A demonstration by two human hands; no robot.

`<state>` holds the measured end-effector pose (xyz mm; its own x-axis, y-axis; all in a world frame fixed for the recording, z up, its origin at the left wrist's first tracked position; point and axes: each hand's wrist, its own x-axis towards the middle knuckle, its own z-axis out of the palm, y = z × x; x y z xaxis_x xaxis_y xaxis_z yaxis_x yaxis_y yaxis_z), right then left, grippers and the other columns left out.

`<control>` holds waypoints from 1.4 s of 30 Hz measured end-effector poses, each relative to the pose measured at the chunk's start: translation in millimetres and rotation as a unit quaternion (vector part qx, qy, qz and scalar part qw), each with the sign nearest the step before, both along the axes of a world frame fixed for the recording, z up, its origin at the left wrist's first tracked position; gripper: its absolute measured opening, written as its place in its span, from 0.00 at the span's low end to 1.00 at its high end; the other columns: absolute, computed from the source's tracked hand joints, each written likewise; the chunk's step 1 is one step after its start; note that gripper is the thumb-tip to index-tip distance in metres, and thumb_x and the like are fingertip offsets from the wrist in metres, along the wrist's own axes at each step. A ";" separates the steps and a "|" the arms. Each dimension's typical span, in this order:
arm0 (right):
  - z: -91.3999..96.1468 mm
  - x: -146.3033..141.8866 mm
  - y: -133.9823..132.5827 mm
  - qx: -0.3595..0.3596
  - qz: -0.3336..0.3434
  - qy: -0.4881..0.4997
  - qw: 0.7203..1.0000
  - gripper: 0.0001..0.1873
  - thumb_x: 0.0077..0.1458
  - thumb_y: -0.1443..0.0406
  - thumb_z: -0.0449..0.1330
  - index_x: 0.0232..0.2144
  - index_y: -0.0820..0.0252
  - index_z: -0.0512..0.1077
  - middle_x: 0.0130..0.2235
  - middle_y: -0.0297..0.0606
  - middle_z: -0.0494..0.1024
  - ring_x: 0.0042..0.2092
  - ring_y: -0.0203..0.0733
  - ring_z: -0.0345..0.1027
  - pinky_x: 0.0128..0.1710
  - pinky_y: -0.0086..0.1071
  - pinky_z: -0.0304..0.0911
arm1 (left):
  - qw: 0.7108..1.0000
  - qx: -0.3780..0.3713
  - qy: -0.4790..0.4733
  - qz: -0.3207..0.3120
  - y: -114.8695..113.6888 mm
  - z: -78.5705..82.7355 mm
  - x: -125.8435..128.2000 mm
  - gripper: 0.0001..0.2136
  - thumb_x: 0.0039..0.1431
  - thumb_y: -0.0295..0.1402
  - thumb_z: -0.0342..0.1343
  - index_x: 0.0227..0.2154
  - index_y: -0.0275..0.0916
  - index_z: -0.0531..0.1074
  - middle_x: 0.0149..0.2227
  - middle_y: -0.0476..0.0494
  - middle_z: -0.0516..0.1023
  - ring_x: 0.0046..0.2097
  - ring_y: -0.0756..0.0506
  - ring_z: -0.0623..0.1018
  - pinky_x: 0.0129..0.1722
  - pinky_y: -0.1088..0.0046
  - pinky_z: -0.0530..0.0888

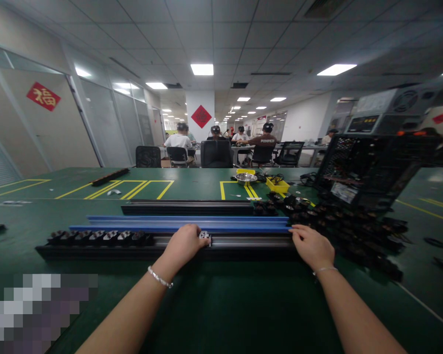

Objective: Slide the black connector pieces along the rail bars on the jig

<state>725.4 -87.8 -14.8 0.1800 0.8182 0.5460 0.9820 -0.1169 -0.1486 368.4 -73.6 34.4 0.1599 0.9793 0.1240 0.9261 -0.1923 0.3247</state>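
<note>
My left hand (182,244) pinches a small grey-and-white socket module (205,236) at the middle of a long black channel (114,253). Several similar modules (98,237) stand in a row in the channel's left part; they look like power-strip sockets. My right hand (313,247) is closed at the channel's right end, thumb and forefinger together by the tip of a blue strip (243,229). Whether anything is between those fingers is hidden. The blue strips lie just behind the channel, and a second black channel (188,208) lies farther back.
A heap of black modules (354,226) spreads to the right, before an opened computer case (358,167). A metal bowl (245,178) and a yellow bin (277,185) stand behind. A dark bar (110,177) lies far left on the green table (251,305). People sit in the background.
</note>
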 end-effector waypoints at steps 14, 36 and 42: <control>-1.3 0.2 0.6 0.015 0.007 -0.008 1.000 0.18 0.52 0.63 0.47 0.30 0.49 0.78 0.43 0.26 0.76 0.41 0.39 0.69 0.39 0.34 0.64 | 1.000 -0.019 -0.003 -0.018 0.3 -0.4 3.3 0.08 0.47 0.36 0.59 0.31 0.39 0.74 0.32 0.43 0.78 0.36 0.45 0.76 0.34 0.74 0.66; 1.0 -3.1 -2.2 0.021 0.003 -0.001 1.000 0.18 0.53 0.63 0.47 0.30 0.49 0.77 0.43 0.26 0.76 0.41 0.38 0.69 0.39 0.33 0.63 | 0.997 -0.021 -0.047 -0.061 -1.3 -4.7 8.5 0.11 0.50 0.29 0.56 0.39 0.39 0.74 0.38 0.44 0.79 0.41 0.46 0.76 0.41 0.75 0.68; 0.7 -2.6 -1.9 0.024 0.008 -0.001 1.000 0.18 0.52 0.63 0.47 0.29 0.49 0.78 0.43 0.27 0.76 0.41 0.38 0.69 0.40 0.34 0.64 | 0.998 -0.046 -0.005 -0.043 -3.1 -1.7 3.9 0.10 0.52 0.38 0.54 0.33 0.39 0.76 0.33 0.42 0.79 0.38 0.43 0.77 0.36 0.73 0.68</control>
